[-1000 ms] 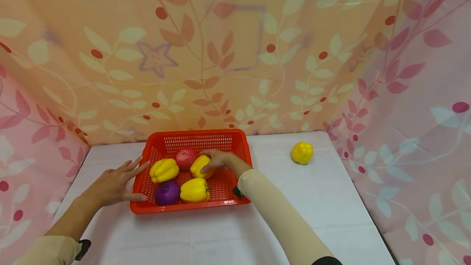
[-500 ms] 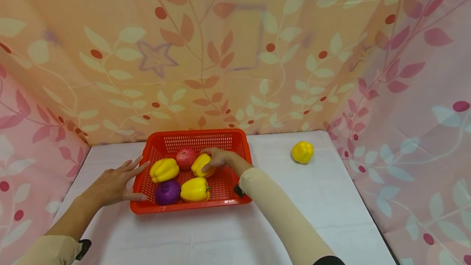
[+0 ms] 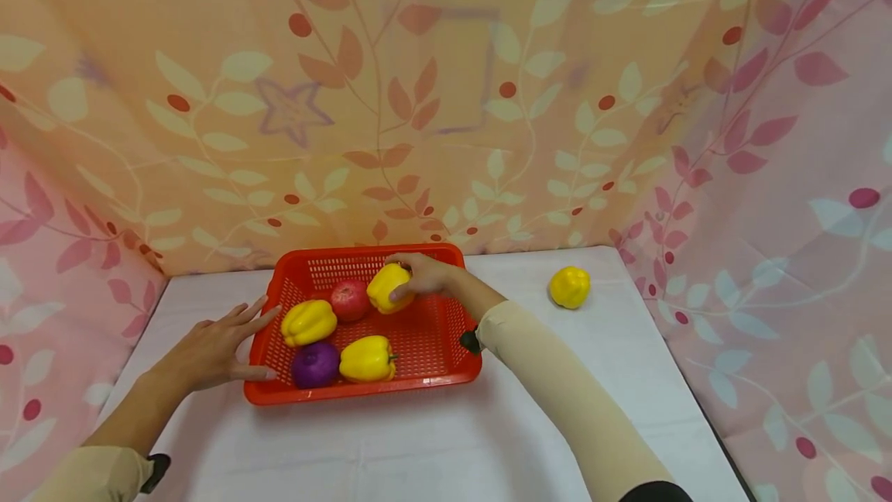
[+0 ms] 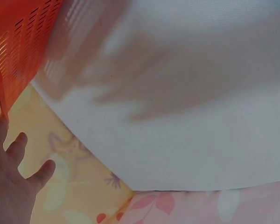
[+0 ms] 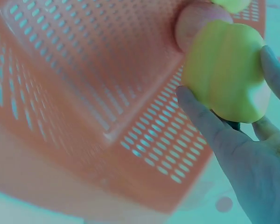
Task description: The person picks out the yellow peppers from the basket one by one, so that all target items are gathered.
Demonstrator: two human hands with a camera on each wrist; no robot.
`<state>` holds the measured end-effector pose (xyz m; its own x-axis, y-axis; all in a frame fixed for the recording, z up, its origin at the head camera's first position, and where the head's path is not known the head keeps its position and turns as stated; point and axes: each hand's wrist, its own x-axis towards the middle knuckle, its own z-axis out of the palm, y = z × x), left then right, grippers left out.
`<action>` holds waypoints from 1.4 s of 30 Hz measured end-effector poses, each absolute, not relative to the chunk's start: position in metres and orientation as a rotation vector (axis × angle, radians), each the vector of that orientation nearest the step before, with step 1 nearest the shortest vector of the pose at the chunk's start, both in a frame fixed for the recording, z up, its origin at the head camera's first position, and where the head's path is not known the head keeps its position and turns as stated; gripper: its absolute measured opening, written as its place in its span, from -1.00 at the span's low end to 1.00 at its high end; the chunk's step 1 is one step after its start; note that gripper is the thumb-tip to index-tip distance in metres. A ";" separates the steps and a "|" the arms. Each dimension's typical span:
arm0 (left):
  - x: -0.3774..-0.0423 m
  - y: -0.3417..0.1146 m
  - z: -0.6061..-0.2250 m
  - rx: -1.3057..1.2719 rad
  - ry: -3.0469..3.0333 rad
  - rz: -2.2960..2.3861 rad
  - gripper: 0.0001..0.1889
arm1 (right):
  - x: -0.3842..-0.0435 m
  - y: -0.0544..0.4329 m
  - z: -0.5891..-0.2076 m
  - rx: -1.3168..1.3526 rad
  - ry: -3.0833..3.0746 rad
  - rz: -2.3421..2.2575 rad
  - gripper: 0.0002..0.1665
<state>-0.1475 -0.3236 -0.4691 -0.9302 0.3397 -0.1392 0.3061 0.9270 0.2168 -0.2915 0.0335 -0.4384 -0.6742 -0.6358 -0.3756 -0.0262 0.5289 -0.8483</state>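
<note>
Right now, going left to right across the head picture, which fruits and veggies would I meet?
Left yellow pepper → reddish round fruit → held yellow pepper in the right grip → lone yellow pepper on the table. I skipped two whose places overlap others.

Legible markings: none. No text, label, brand, number or sign can be read in the head view, the left wrist view or the right wrist view.

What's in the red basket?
Inside the red basket lie a left yellow pepper, a front yellow pepper, a purple round item and a red fruit. The right hand holds a third yellow pepper, inside or just above. The floor is covered where pieces rest.
</note>
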 end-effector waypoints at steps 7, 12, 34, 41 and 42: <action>-0.146 -0.322 -0.470 0.478 2.910 0.287 0.13 | -0.293 0.055 -0.415 -0.606 2.099 -1.185 -0.10; -0.145 -0.320 -0.469 0.479 2.905 0.296 0.13 | -0.292 0.085 -0.408 -0.652 2.170 -1.155 -0.10; -0.145 -0.324 -0.468 0.524 2.935 0.279 0.11 | -0.294 0.199 -0.405 -0.474 2.266 -1.207 -0.09; -0.146 -0.324 -0.469 0.530 2.943 0.271 0.11 | -0.294 0.213 -0.416 -0.367 2.316 -1.229 -0.07; -0.145 -0.323 -0.468 0.529 2.941 0.273 0.11 | -0.294 0.215 -0.419 -0.362 2.326 -1.233 -0.06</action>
